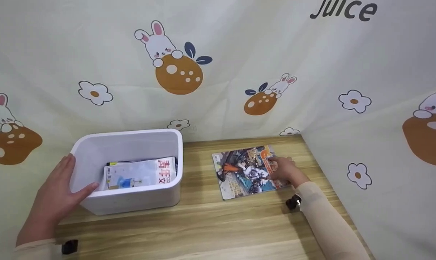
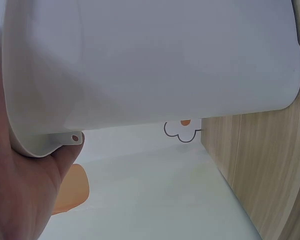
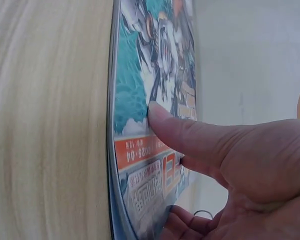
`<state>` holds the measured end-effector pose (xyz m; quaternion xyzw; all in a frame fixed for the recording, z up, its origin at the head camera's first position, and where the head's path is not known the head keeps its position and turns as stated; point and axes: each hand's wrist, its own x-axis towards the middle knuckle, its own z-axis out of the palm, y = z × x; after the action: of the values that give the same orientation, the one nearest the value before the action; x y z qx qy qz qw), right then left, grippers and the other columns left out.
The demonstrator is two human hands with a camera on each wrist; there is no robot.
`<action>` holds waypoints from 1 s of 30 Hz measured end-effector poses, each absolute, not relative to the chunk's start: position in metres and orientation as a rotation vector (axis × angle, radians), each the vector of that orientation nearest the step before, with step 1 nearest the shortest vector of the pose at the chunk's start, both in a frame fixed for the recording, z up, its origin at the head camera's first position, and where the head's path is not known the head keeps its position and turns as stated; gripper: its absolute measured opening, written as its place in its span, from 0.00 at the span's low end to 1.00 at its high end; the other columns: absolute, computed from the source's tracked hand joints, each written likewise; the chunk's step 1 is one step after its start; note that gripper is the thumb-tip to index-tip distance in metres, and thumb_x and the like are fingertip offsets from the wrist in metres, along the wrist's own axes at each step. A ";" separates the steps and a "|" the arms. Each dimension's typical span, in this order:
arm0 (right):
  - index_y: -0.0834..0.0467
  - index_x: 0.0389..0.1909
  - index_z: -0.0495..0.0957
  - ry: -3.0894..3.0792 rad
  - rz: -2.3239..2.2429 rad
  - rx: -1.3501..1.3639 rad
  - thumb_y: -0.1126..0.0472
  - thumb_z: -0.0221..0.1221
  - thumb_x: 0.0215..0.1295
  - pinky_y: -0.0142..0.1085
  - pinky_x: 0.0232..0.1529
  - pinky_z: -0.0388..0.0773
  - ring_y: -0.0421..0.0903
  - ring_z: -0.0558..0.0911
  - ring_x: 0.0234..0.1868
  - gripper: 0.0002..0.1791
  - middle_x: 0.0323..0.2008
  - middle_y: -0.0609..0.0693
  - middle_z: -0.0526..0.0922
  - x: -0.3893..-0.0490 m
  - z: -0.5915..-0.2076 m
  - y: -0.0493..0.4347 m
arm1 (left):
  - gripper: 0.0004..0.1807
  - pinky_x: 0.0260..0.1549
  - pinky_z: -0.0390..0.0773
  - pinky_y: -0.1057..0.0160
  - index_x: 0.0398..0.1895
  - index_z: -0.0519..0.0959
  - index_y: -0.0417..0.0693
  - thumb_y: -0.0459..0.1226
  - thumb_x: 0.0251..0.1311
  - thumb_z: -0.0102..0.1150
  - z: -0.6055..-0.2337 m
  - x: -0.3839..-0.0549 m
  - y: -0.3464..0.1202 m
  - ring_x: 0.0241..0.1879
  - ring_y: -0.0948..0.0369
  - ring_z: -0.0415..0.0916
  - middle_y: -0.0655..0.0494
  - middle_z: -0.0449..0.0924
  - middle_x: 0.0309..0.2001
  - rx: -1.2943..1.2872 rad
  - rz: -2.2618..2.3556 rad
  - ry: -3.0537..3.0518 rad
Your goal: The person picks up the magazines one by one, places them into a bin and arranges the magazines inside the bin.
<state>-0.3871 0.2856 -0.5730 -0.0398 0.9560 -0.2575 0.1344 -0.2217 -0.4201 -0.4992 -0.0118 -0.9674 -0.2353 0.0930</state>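
On the left, a white plastic bin [image 1: 131, 198] stands on the wooden surface. My left hand [image 1: 57, 193] grips its left end, the thumb over the front rim and the fingers along the left side. The left wrist view shows the bin wall [image 2: 155, 60] up close, with my left hand [image 2: 25, 190] wrapped at the rim. Inside the bin lies a white magazine [image 1: 142, 173] with red characters. To the right, a colourful magazine [image 1: 247, 171] lies flat. My right hand [image 1: 285, 169] holds its right end, the thumb [image 3: 162, 117] on the cover and other fingers at the edge.
A pale cloth [image 1: 218, 101] printed with rabbits and flowers hangs behind the wooden tabletop [image 1: 203, 224] and along its sides. Under the white magazine, a darker edge with a yellow corner shows in the bin. Dark wrist mounts [image 1: 293, 202] sit at both wrists.
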 end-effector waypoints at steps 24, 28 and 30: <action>0.69 0.83 0.64 2.781 -0.836 0.010 0.63 0.85 0.51 0.68 0.80 0.61 0.82 0.61 0.78 0.59 0.75 0.79 0.68 -0.381 -0.572 0.281 | 0.65 0.75 0.43 0.17 0.90 0.41 0.36 0.65 0.70 0.64 -0.501 -0.223 -0.420 0.86 0.29 0.38 0.28 0.40 0.88 -0.032 -0.697 -2.865; 0.72 0.82 0.63 2.771 -0.909 -0.036 0.66 0.84 0.50 0.63 0.79 0.67 0.78 0.70 0.75 0.59 0.76 0.79 0.67 -0.381 -0.575 0.282 | 0.65 0.75 0.43 0.17 0.90 0.41 0.36 0.65 0.71 0.64 -0.500 -0.222 -0.421 0.86 0.29 0.37 0.28 0.40 0.88 -0.029 -0.698 -2.869; 0.74 0.81 0.62 2.755 -0.965 -0.073 0.68 0.84 0.50 0.61 0.78 0.69 0.76 0.71 0.75 0.59 0.77 0.78 0.66 -0.381 -0.577 0.283 | 0.65 0.75 0.43 0.17 0.90 0.41 0.36 0.65 0.71 0.64 -0.501 -0.222 -0.421 0.86 0.29 0.37 0.28 0.40 0.88 -0.027 -0.699 -2.869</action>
<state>-0.3813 0.2831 -0.5775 -0.0250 0.9378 -0.3283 0.1104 -0.2216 -0.4206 -0.5006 -0.0092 -0.9672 -0.2357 0.0943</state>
